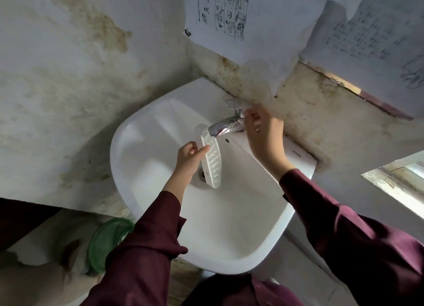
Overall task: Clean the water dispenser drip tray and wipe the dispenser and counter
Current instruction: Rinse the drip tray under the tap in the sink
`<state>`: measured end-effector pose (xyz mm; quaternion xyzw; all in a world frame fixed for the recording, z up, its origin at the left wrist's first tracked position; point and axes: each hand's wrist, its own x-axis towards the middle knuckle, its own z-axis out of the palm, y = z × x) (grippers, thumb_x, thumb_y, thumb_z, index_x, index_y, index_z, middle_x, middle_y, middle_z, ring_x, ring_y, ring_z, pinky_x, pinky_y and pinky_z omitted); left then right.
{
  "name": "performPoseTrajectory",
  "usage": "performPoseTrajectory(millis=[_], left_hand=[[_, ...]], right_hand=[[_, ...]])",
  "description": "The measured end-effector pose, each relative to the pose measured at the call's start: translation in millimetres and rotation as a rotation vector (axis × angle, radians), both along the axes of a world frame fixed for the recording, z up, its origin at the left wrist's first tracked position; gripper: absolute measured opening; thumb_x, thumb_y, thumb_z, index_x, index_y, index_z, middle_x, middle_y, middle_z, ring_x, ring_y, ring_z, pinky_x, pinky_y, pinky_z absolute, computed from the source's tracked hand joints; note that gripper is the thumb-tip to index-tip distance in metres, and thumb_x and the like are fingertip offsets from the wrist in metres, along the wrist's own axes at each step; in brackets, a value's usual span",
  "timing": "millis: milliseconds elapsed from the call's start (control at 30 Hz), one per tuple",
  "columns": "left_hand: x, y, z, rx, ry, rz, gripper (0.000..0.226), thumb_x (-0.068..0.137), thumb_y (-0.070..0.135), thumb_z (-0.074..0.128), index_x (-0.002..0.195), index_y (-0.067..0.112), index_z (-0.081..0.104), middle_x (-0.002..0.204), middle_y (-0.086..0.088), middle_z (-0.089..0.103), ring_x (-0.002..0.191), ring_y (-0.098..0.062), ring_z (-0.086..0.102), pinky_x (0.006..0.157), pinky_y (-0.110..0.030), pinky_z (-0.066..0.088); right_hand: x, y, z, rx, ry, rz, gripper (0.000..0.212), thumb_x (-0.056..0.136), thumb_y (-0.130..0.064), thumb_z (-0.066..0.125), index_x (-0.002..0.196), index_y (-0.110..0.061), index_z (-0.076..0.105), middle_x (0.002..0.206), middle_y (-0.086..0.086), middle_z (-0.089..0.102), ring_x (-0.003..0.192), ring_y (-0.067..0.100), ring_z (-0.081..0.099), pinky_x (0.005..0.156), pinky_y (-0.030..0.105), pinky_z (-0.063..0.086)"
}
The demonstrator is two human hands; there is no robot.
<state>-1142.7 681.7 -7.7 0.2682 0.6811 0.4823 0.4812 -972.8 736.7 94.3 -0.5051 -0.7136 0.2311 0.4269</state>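
My left hand [189, 155] grips a white slotted drip tray [212, 162] by its long edge and holds it tilted inside the white sink [146, 159], its upper end right under the chrome tap spout [221, 128]. My right hand [259, 127] is at the tap's lever handle [236, 104], fingertips touching or just beside it; the motion blur hides whether they grip it. No stream of water is clearly visible.
The sink sits in a corner between stained, mouldy walls [75, 76]. Printed paper sheets [224, 14] hang above the tap. A green plastic lid or basin [107, 243] lies on the floor below left. A window sill [394, 182] is at the right.
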Motion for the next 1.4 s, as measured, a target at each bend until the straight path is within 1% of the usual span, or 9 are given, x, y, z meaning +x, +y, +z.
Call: performPoseTrajectory(millis=[167, 433, 567, 700, 800, 900, 1067, 1167, 1400], left_hand=[[3, -8, 7, 0.019, 0.14, 0.025, 0.032, 0.079, 0.02, 0.076, 0.063, 0.016, 0.048, 0.061, 0.006, 0.052, 0.06, -0.01, 0.046, 0.062, -0.02, 0.035], [-9, -21, 29, -0.003, 0.162, 0.105, 0.02, 0.079, 0.02, 0.074, 0.076, 0.011, 0.056, 0.067, 0.003, 0.053, 0.065, -0.011, 0.048, 0.062, -0.02, 0.038], [-13, -30, 40, 0.029, 0.242, 0.083, 0.028, 0.079, 0.024, 0.074, 0.089, 0.002, 0.061, 0.087, -0.006, 0.066, 0.081, -0.017, 0.058, 0.072, -0.025, 0.045], [-12, -38, 51, 0.066, 0.447, 0.042, 0.039, 0.074, 0.035, 0.073, 0.078, 0.001, 0.054, 0.082, -0.013, 0.064, 0.078, -0.02, 0.056, 0.072, -0.031, 0.045], [-1, -49, 63, 0.127, 0.527, 0.009, 0.025, 0.08, 0.024, 0.073, 0.071, 0.017, 0.051, 0.073, 0.002, 0.059, 0.071, -0.014, 0.054, 0.062, -0.015, 0.041], [16, -59, 69, 0.192, 0.562, -0.059, 0.014, 0.083, 0.019, 0.072, 0.086, 0.011, 0.061, 0.08, 0.0, 0.065, 0.073, -0.013, 0.059, 0.059, -0.009, 0.04], [34, -68, 55, 0.236, 0.65, -0.141, 0.012, 0.083, 0.008, 0.069, 0.094, 0.01, 0.064, 0.083, -0.004, 0.067, 0.073, -0.021, 0.059, 0.058, -0.009, 0.039], [42, -72, 40, 0.243, 0.737, -0.232, 0.022, 0.083, 0.005, 0.067, 0.103, 0.011, 0.064, 0.092, -0.005, 0.068, 0.083, -0.022, 0.061, 0.067, -0.018, 0.043], [41, -71, 18, 0.272, 0.679, -0.333, 0.039, 0.083, 0.017, 0.072, 0.121, 0.013, 0.062, 0.13, -0.004, 0.056, 0.127, -0.019, 0.047, 0.101, -0.02, 0.036]], right_hand=[[-7, 19, 9, 0.111, -0.22, 0.267, 0.031, 0.093, -0.01, 0.05, 0.121, -0.003, 0.062, 0.127, 0.011, 0.061, 0.116, 0.025, 0.058, 0.099, 0.026, 0.041], [-10, -1, -10, 0.024, -0.379, 0.377, 0.046, 0.092, -0.004, 0.05, 0.138, -0.004, 0.046, 0.149, 0.012, 0.039, 0.143, 0.024, 0.027, 0.111, 0.026, 0.024], [-13, -7, 2, 0.053, -0.283, 0.354, 0.033, 0.089, -0.001, 0.05, 0.12, -0.001, 0.06, 0.134, 0.018, 0.055, 0.133, 0.028, 0.044, 0.106, 0.036, 0.04], [-14, -25, 8, 0.04, -0.106, 0.285, 0.021, 0.092, -0.012, 0.052, 0.102, -0.006, 0.07, 0.101, 0.007, 0.069, 0.085, 0.017, 0.065, 0.077, 0.029, 0.054], [-17, -36, 13, -0.409, 0.043, 0.286, 0.032, 0.093, -0.039, 0.054, 0.112, -0.015, 0.062, 0.103, 0.007, 0.068, 0.079, 0.017, 0.068, 0.074, 0.028, 0.057], [-15, -39, 15, -0.915, 0.271, 0.366, 0.046, 0.089, -0.055, 0.051, 0.113, -0.016, 0.055, 0.103, 0.015, 0.065, 0.079, 0.03, 0.072, 0.073, 0.039, 0.06], [-2, -44, 0, -1.121, 0.413, 0.359, 0.029, 0.098, -0.024, 0.048, 0.106, 0.002, 0.059, 0.097, 0.023, 0.064, 0.078, 0.032, 0.068, 0.073, 0.035, 0.06], [7, -50, -8, -1.252, 0.417, 0.332, 0.029, 0.095, -0.029, 0.052, 0.104, -0.002, 0.056, 0.097, 0.023, 0.066, 0.076, 0.036, 0.069, 0.073, 0.04, 0.059], [16, -50, -35, -1.106, 0.481, 0.092, 0.007, 0.094, -0.006, 0.047, 0.088, -0.006, 0.05, 0.111, 0.024, 0.049, 0.083, 0.034, 0.063, 0.063, 0.041, 0.06]])
